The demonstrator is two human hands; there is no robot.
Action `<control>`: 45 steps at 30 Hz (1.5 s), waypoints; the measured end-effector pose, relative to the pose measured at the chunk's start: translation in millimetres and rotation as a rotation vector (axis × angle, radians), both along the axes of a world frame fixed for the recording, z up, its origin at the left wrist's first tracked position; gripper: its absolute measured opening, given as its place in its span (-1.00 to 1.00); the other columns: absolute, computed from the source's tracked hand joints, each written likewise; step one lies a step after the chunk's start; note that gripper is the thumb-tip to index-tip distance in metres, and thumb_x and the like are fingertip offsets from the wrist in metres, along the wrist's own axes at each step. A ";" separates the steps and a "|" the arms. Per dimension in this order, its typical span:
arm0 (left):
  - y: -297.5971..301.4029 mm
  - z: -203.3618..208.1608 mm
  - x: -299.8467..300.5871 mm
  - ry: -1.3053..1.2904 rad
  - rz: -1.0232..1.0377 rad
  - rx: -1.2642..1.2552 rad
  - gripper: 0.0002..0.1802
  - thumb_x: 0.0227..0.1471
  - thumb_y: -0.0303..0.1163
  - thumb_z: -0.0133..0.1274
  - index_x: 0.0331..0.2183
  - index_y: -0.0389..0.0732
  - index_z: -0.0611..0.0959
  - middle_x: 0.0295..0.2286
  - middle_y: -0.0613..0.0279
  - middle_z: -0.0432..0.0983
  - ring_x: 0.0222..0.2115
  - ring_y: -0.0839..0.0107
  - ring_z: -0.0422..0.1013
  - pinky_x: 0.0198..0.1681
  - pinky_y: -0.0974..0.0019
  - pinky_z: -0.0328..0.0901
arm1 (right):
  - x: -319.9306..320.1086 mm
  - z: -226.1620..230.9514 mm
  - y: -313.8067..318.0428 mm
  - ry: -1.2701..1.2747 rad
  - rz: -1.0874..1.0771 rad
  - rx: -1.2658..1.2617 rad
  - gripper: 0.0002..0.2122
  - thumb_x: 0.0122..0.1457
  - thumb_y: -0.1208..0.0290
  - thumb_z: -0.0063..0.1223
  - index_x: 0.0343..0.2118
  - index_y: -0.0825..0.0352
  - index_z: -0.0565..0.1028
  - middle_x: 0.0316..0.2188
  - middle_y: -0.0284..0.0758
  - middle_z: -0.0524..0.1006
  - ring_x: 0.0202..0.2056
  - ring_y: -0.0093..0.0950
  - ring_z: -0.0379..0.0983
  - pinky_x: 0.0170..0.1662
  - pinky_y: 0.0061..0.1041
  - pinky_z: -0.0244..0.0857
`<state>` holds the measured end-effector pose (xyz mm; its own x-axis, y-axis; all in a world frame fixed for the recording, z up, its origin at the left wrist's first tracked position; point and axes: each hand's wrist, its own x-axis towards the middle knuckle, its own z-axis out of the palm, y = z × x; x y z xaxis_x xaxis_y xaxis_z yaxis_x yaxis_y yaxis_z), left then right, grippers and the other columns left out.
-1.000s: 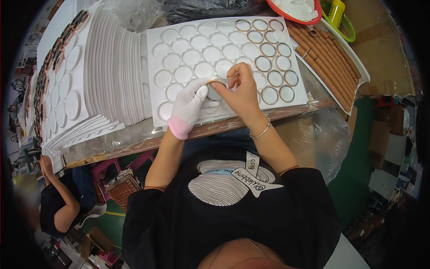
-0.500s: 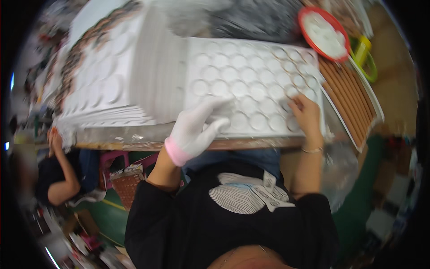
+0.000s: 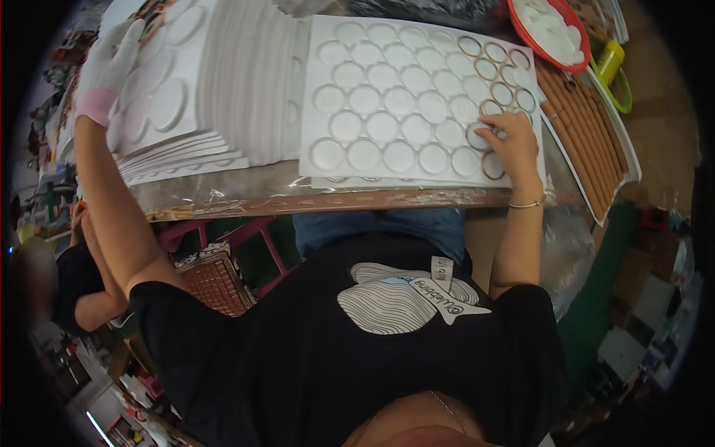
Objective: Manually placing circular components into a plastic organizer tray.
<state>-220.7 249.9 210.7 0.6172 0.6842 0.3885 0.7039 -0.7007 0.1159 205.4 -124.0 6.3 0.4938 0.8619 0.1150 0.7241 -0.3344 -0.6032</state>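
In front of me lies a white sheet with rows of round white recesses. Most rounds look plain white; several toward the right edge have brown rims. My right hand, bare with a bracelet at the wrist, is over the sheet's right side. Its thumb and forefinger come together at one round; whatever is between them is hidden or too small to name. My left hand, in a white glove with a pink cuff, reaches far left over a leaning stack of white sheets, fingers stretched out and apart.
A red bowl of white pieces stands at the far right, beside a yellow-green tool. Under it, a tray holds brown tubes. Black plastic lies behind the sheet. Another person sits at the left, near a woven basket.
My left hand has swung from the sheet's near left edge far left over the stack. My right hand stays at the sheet's right side. The view has shifted, so the table appears higher.
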 end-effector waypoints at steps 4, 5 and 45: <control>4.9 -6.3 19.6 0.074 0.152 -0.155 -0.49 0.05 0.00 0.03 -0.14 -0.24 0.58 -0.27 0.13 0.55 -0.28 0.36 0.44 -0.15 0.38 0.26 | -2.0 7.2 -4.5 -0.529 0.141 0.168 -0.76 -0.23 0.40 0.31 -0.39 0.20 0.61 -0.47 -0.37 0.42 -0.46 -0.34 0.40 -0.40 -0.36 0.26; 3.9 -7.0 22.8 0.056 0.193 -0.208 -0.47 0.03 0.01 0.05 -0.13 -0.25 0.57 -0.25 0.13 0.55 -0.28 0.38 0.43 -0.15 0.38 0.26 | -2.4 4.4 -6.7 -0.403 0.100 0.104 -0.76 -0.22 0.41 0.31 -0.39 0.21 0.61 -0.48 -0.37 0.43 -0.47 -0.35 0.40 -0.40 -0.37 0.27; -259.4 -214.9 190.8 -0.991 -0.429 -1.495 -0.55 0.25 -0.29 -0.27 0.05 -0.41 0.33 -0.09 0.02 0.37 -0.08 0.28 0.36 -0.02 0.20 0.36 | -88.5 10.6 29.9 0.022 0.166 -0.044 -0.65 0.16 0.15 -0.05 -0.61 0.32 0.50 -0.66 -0.24 0.51 -0.58 -0.26 0.45 -0.49 -0.32 0.28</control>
